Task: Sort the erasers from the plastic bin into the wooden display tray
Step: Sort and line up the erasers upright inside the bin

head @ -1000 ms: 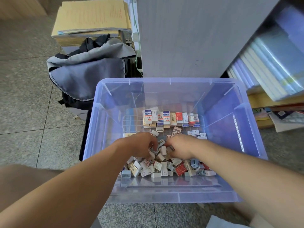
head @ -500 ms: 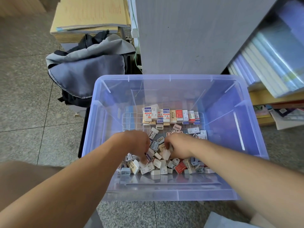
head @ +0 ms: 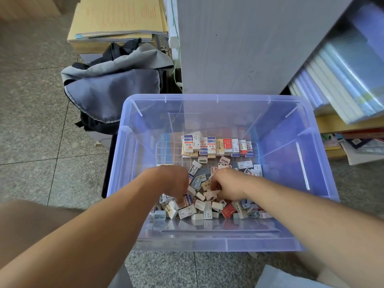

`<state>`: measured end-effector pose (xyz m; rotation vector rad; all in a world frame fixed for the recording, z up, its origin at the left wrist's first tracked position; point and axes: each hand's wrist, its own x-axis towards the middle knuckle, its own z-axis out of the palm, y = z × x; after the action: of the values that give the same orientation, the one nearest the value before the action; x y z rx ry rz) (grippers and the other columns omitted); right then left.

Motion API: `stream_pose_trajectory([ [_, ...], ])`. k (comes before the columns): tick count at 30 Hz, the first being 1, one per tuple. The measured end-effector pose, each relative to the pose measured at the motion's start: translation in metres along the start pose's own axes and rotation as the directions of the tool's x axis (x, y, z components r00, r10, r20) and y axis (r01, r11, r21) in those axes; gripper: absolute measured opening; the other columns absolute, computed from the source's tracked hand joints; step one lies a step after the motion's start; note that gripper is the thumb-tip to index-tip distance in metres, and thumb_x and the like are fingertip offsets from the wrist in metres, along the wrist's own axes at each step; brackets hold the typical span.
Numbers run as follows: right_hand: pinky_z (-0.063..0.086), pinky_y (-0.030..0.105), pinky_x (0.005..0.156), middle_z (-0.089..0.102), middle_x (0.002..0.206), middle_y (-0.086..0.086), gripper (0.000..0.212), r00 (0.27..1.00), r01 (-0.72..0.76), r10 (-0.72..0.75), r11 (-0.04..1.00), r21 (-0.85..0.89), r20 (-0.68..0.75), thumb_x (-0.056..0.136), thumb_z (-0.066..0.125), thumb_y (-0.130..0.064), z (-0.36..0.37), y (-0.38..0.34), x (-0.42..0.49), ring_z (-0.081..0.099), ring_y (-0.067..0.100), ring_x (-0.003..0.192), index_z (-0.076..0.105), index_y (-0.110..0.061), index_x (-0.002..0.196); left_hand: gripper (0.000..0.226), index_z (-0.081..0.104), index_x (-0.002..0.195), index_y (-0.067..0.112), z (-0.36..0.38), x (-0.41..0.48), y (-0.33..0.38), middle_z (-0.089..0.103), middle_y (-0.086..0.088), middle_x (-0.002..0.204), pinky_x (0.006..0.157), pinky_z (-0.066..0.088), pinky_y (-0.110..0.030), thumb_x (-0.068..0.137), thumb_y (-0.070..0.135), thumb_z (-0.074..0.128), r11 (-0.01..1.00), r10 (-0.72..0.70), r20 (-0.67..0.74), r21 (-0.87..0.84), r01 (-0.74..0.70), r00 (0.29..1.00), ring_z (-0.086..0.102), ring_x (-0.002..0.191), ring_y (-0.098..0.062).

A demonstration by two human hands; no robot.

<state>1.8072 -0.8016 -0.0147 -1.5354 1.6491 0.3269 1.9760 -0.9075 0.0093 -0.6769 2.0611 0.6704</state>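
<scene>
A grey speckled tile floor [head: 31, 121] is seen, and a grey and black backpack [head: 112, 88] lies beyond the hands, to their left. The fingertips are hidden. The left hand [head: 172, 182] and the right hand [head: 229, 186] are curled down into the small boxed erasers [head: 207, 208] inside the translucent blue plastic bin [head: 291, 163]. Whether any eraser is gripped cannot be told.
</scene>
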Motion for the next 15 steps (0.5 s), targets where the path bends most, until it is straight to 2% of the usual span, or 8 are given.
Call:
stream_pose_trajectory([
  [2, 0.058, 0.039, 0.087, 0.068, 0.109, 0.002, 0.022, 1.0, -0.006, 0.006, 1.0, 0.003, -0.019, 0.087, 0.072, -0.018, 0.001, 0.001, 0.0, 0.065, 0.023, 0.098, 0.073, -0.017, 0.109, 0.026, 0.075, 0.091, 0.017, 0.002, 0.003, -0.002, 0.067, 0.006, 0.083, 0.078, 0.054, -0.036, 0.079, 0.037, 0.086, 1.0, -0.007, -0.015, 0.031, 0.007, 1.0, 0.066, 0.091, -0.022],
  [3, 0.058, 0.04, 0.086, 0.068, 0.107, 0.003, 0.02, 1.0, -0.009, 0.009, 1.0, 0.007, -0.029, 0.086, 0.07, -0.015, 0.002, 0.001, -0.001, 0.065, 0.023, 0.096, 0.073, -0.016, 0.106, 0.023, 0.074, 0.089, 0.017, 0.002, 0.003, -0.002, 0.066, 0.007, 0.08, 0.077, 0.054, -0.035, 0.08, 0.035, 0.085, 1.0, -0.014, -0.024, 0.025, 0.014, 1.0, 0.066, 0.087, -0.021],
  [6, 0.059, 0.041, 0.086, 0.07, 0.106, 0.003, 0.019, 1.0, -0.022, 0.023, 0.999, 0.049, -0.019, 0.087, 0.069, -0.015, -0.001, 0.002, -0.003, 0.066, 0.022, 0.096, 0.073, -0.016, 0.105, 0.019, 0.074, 0.096, 0.017, -0.001, 0.003, -0.003, 0.072, 0.003, 0.09, 0.07, 0.055, -0.029, 0.083, 0.027, 0.083, 0.988, -0.037, -0.057, -0.15, 0.028, 0.998, 0.066, 0.074, -0.017],
  [7, 0.059, 0.04, 0.084, 0.071, 0.104, 0.002, 0.017, 1.0, -0.02, 0.02, 0.997, 0.075, -0.011, 0.088, 0.07, -0.018, -0.004, 0.004, -0.003, 0.067, 0.021, 0.093, 0.074, -0.017, 0.104, 0.019, 0.073, 0.098, 0.017, -0.003, 0.003, -0.003, 0.072, 0.002, 0.094, 0.066, 0.053, -0.026, 0.084, 0.025, 0.082, 0.975, -0.043, -0.09, -0.221, 0.022, 0.995, 0.065, 0.072, -0.014],
  [9, 0.058, 0.037, 0.077, 0.072, 0.095, 0.0, 0.011, 0.999, 0.006, -0.001, 0.991, 0.132, -0.043, 0.088, 0.072, -0.027, -0.014, 0.008, -0.004, 0.067, 0.019, 0.087, 0.074, -0.019, 0.095, 0.013, 0.067, 0.092, 0.017, -0.008, 0.003, -0.002, 0.069, 0.002, 0.09, 0.06, 0.047, -0.022, 0.088, 0.024, 0.077, 0.933, -0.068, -0.196, -0.36, -0.007, 0.978, 0.06, 0.071, -0.012],
  [11, 0.05, 0.03, 0.067, 0.067, 0.088, -0.005, 0.008, 0.993, 0.029, -0.002, 0.974, 0.223, -0.122, 0.087, 0.073, -0.03, -0.024, 0.012, -0.005, 0.063, 0.016, 0.081, 0.068, -0.024, 0.085, 0.019, 0.062, 0.087, 0.016, -0.014, 0.005, -0.003, 0.068, 0.0, 0.085, 0.061, 0.049, -0.026, 0.09, 0.03, 0.074, 0.852, -0.142, -0.313, -0.522, -0.046, 0.939, 0.059, 0.071, -0.014],
  [13, 0.045, 0.028, 0.065, 0.062, 0.089, -0.01, 0.012, 0.985, 0.045, 0.005, 0.96, 0.277, -0.175, 0.085, 0.074, -0.022, -0.033, 0.016, -0.006, 0.06, 0.013, 0.082, 0.063, -0.028, 0.087, 0.023, 0.062, 0.088, 0.015, -0.017, 0.011, -0.005, 0.074, -0.004, 0.084, 0.071, 0.056, -0.038, 0.092, 0.034, 0.074, 0.722, -0.272, -0.388, -0.687, -0.08, 0.881, 0.066, 0.076, -0.02],
  [15, 0.044, 0.027, 0.066, 0.058, 0.092, -0.015, 0.015, 0.987, 0.062, -0.031, 0.979, 0.194, -0.157, 0.084, 0.074, -0.022, -0.04, 0.02, -0.007, 0.058, 0.009, 0.083, 0.067, -0.032, 0.093, 0.023, 0.062, 0.089, 0.015, -0.018, 0.017, -0.007, 0.076, -0.005, 0.077, 0.076, 0.061, -0.045, 0.092, 0.034, 0.074, 0.583, -0.372, -0.401, -0.802, -0.126, 0.837, 0.069, 0.074, -0.022],
])
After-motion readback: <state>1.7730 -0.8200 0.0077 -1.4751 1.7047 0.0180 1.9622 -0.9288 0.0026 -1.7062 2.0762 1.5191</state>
